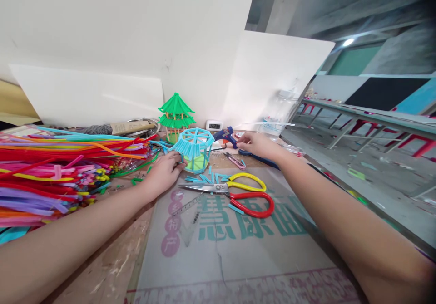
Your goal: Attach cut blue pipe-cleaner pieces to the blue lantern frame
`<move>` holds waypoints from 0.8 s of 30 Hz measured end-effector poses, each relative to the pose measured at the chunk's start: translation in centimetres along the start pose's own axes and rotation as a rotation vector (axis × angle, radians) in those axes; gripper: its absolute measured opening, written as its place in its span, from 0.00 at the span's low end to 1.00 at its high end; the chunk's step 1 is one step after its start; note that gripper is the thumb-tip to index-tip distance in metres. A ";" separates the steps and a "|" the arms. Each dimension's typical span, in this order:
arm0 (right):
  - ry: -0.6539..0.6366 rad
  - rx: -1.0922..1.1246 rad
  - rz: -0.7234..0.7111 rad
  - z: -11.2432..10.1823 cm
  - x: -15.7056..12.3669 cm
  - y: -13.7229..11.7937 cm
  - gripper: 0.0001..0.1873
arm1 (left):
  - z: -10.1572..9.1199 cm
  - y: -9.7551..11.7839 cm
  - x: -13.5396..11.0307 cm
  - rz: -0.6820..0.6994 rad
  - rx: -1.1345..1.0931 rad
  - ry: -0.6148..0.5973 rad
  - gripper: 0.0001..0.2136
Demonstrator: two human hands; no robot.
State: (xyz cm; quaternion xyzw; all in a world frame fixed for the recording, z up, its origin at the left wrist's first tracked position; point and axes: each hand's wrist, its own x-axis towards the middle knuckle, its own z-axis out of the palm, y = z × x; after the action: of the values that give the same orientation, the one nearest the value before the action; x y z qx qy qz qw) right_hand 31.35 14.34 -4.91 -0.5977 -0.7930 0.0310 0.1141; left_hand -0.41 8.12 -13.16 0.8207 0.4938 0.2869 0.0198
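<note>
My left hand [166,171] is closed on the lower left side of a light blue pavilion model [195,144], made of fuzzy pipe cleaners with an open-framed top and a yellow-green base. Beside a dark blue glue gun [225,134], my right hand [256,145] has its fingers curved and apart, with the tips close to the handle; whether they touch it I cannot tell. A glue stick [265,124] sticks out behind the gun. Large scissors [221,188] with a yellow and a red handle lie in front, among short cut blue pipe cleaner pieces [204,178].
A green tiered pavilion [176,117] stands behind the blue one. Bundles of coloured pipe cleaners [57,172] fill the left side. Small pink snips [235,160], a digital clock [214,125] and a clear plastic bottle [282,111] are near the wall. A printed plastic sheet [190,267] covers the table's front.
</note>
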 end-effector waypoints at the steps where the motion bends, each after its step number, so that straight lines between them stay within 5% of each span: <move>1: -0.034 0.001 0.009 -0.1 0.4 0.4 0.15 | 0.0 0.0 0.0 -0.005 0.001 -0.004 0.13; 10: -0.211 -0.040 0.115 -0.1 5.3 3.0 0.18 | 0.3 0.1 -0.1 -0.022 0.025 -0.011 0.13; 16: -0.154 0.109 0.024 2.0 7.3 1.5 0.24 | 0.3 0.0 -0.1 -0.022 0.025 -0.013 0.12; 24: 0.039 0.269 0.054 4.2 6.1 0.1 0.15 | 0.2 0.0 -0.1 -0.027 0.035 -0.021 0.13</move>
State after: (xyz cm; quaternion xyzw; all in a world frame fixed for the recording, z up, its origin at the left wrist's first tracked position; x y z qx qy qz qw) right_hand 28.91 20.59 -8.10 -0.5985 -0.7630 0.1285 0.2077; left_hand -0.32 8.11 -13.33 0.8170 0.5097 0.2691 0.0143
